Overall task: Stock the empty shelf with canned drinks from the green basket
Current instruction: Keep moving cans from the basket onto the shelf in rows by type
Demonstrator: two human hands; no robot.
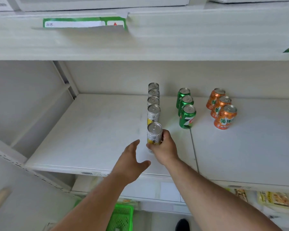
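Note:
My right hand [165, 148] grips a tall white-and-yellow can [154, 135] standing upright at the front of a row of several like cans [153, 104] on the white shelf [93, 130]. My left hand [132, 162] hovers open just left of that can, fingers spread, touching nothing. To the right stands a row of three green cans [187, 116], and further right a row of three orange cans [225, 117]. The green basket [122, 217] shows at the bottom, below the shelf, partly hidden by my left forearm.
The shelf above [140, 39] overhangs with a green price label [83, 23]. A shelf upright [65, 80] bounds the left side. Packaged goods [274, 200] lie on the lower shelf at the right. A dark shoe [183, 225] is on the floor.

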